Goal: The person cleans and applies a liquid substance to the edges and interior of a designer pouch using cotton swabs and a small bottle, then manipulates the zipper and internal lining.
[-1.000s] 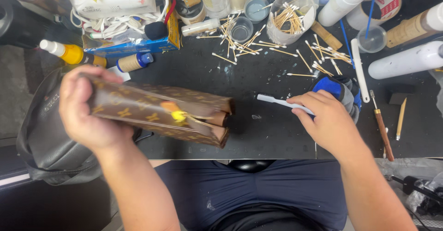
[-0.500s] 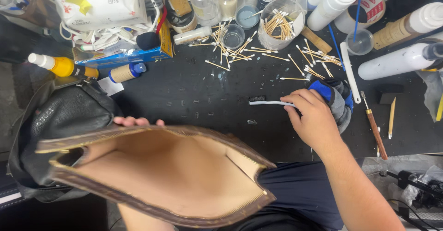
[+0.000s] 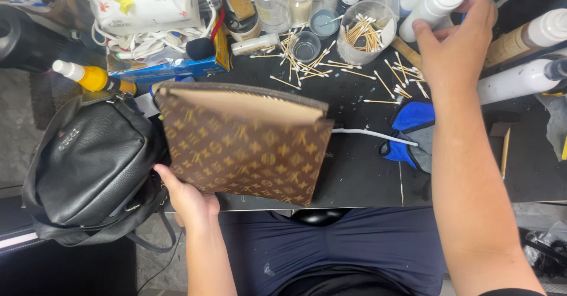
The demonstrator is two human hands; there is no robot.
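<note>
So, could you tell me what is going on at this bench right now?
A person at a cluttered black worktable holds a brown patterned pouch by its lower corner with the left hand, its open top showing a tan lining. The right hand reaches to the back of the table and touches a white bottle. A black leather bag sits to the left, and cotton swabs lie scattered behind the pouch.
</note>
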